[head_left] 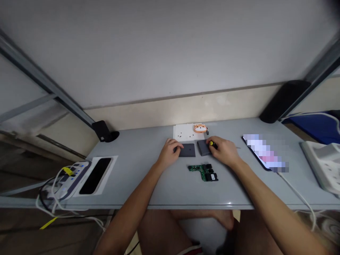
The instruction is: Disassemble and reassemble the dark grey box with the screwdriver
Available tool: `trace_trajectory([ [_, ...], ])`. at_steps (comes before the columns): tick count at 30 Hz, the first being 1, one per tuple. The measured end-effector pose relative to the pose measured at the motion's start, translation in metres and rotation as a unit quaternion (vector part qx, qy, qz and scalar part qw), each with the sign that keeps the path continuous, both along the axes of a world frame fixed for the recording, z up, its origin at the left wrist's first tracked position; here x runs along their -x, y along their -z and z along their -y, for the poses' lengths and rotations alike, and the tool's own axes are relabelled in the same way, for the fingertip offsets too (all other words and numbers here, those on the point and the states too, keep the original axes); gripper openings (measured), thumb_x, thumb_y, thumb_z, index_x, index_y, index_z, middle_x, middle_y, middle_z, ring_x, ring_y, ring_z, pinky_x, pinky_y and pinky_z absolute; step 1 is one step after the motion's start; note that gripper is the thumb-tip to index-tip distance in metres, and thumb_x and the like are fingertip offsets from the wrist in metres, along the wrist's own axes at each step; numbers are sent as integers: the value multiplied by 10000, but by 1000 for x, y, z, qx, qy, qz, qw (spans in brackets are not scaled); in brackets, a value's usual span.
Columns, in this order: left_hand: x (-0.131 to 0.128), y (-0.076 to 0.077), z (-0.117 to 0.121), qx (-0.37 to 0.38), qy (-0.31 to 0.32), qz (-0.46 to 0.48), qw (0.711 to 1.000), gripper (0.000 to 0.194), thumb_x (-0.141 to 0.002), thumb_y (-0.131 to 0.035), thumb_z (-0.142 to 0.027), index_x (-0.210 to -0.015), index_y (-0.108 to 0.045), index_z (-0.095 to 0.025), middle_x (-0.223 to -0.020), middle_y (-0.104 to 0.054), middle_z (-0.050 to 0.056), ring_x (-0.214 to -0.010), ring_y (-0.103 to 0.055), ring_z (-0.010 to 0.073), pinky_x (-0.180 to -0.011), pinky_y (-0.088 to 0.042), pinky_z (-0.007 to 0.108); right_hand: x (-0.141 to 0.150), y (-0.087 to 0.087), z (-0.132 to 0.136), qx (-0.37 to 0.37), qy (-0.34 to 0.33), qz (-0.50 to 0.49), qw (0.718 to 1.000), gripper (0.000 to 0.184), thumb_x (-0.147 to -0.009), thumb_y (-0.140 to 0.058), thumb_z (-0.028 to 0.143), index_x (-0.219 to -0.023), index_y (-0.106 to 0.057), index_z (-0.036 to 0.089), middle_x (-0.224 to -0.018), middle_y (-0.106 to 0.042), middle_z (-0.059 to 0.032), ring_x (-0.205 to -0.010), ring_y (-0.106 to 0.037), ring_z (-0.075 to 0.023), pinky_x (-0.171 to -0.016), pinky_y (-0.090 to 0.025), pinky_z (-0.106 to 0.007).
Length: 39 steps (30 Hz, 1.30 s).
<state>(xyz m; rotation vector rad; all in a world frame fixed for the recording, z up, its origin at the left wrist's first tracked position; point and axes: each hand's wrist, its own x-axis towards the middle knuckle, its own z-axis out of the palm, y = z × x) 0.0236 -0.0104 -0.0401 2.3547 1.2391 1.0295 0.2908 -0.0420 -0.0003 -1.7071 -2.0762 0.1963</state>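
Observation:
On the grey desk, my left hand (168,153) has its fingers closed at the left edge of a flat dark grey cover (188,150). Just right of that cover sits a dark grey casing (203,148), with my right hand (225,150) against its right side. A screwdriver (213,143) with a yellow handle end is in my right hand, its thin shaft pointing right past the knuckles. Closer to me lies a green circuit board (202,171) with black connectors, apart from both hands.
Behind the cover, several tiny dark screws (180,136) lie on white paper (183,129), beside an orange animal-face case (200,128). A lit phone (262,152) with a cable and a white power strip (325,164) are right. Left are a dark phone (95,176) and another power strip (73,180).

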Motion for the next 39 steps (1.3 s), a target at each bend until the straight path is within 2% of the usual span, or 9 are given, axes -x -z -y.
trace_trajectory([
  [6, -2, -1, 0, -10, -2, 13, 1000, 293, -910, -534, -35, -853, -741, -234, -859, -689, 29, -961, -607, 225, -914, -539, 417, -1, 1, 0, -15, 7, 7, 1000, 270, -864, -532, 180, -996, -753, 260, -1054, -820, -51, -858, -731, -243, -679, -448, -308],
  [10, -1, -1, 0, -16, 2, 31, 999, 283, -917, -530, -52, -862, -743, -230, -893, -671, 39, -938, -610, 216, -896, -547, 394, 0, -2, 0, 4, 5, 19, 1000, 281, -864, -535, 178, -1002, -761, 273, -1015, -827, -42, -836, -736, -241, -660, -440, -300],
  [17, 1, 2, 0, -6, -6, 48, 999, 276, -922, -522, -45, -899, -735, -219, -946, -636, 40, -920, -623, 191, -881, -554, 346, 0, -3, 0, -4, 9, 13, 1000, 275, -857, -541, 172, -977, -764, 280, -999, -832, -35, -828, -739, -237, -658, -453, -294],
  [23, 3, 2, 4, 19, -32, 65, 997, 277, -937, -504, -51, -908, -729, -211, -976, -625, 39, -844, -615, 159, -756, -543, 274, 3, -6, 0, 28, 13, 29, 999, 280, -879, -547, 176, -1015, -767, 283, -1058, -834, -42, -886, -753, -253, -667, -436, -299],
  [31, 1, 0, 3, 48, -32, 61, 996, 275, -926, -510, -72, -911, -746, -211, -835, -607, 1, -655, -541, 123, -655, -486, 239, 1, -3, 2, 7, -8, 29, 1000, 285, -878, -556, 158, -1004, -765, 305, -1056, -834, -20, -884, -752, -240, -654, -443, -291],
  [39, -1, -2, 1, 61, -32, 39, 997, 294, -885, -504, -38, -877, -741, -212, -741, -573, -20, -639, -521, 131, -662, -475, 246, 3, -7, 3, 30, 12, 23, 999, 276, -888, -555, 156, -1000, -768, 291, -1083, -829, -29, -903, -752, -247, -677, -466, -302],
])
